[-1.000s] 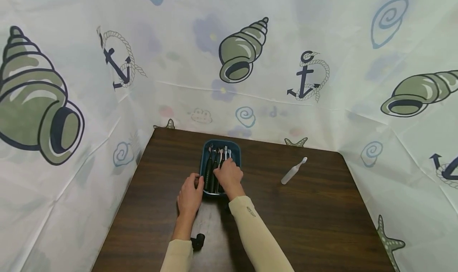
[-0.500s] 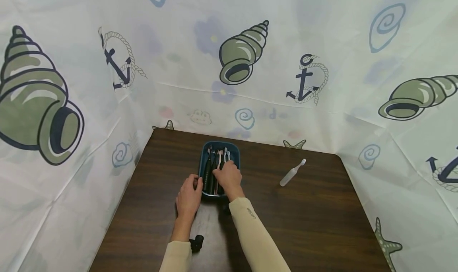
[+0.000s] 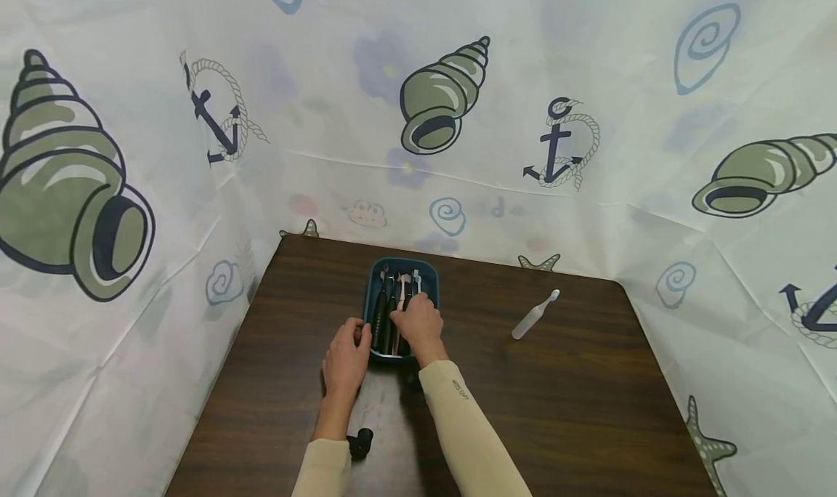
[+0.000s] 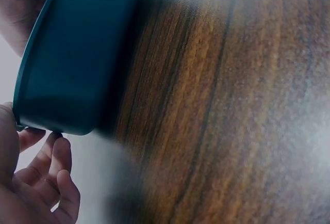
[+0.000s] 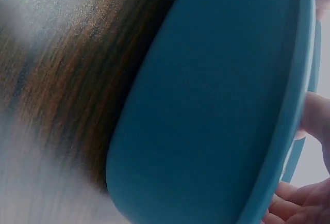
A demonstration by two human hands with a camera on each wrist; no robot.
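Note:
A dark blue tray stands on the table with several toothbrushes lying side by side in it, some with dark handles. My left hand holds the tray's near left edge, thumb at the rim, fingers against the outer wall in the left wrist view. Over the tray's right side, my right hand reaches inside with fingers curled around a light-headed toothbrush; its handle is hidden under the hand. The right wrist view shows mostly the tray's outer wall, with fingertips inside past the rim.
A white toothbrush lies alone on the brown wooden table, right of the tray. White cloth printed with shells and anchors hangs behind and at both sides. A black wrist-camera piece shows beside the left sleeve.
The light toothbrush heads beyond my right hand have shifted slightly within the tray. Both hands keep nearly the same places, and the whole head view has tilted a little.

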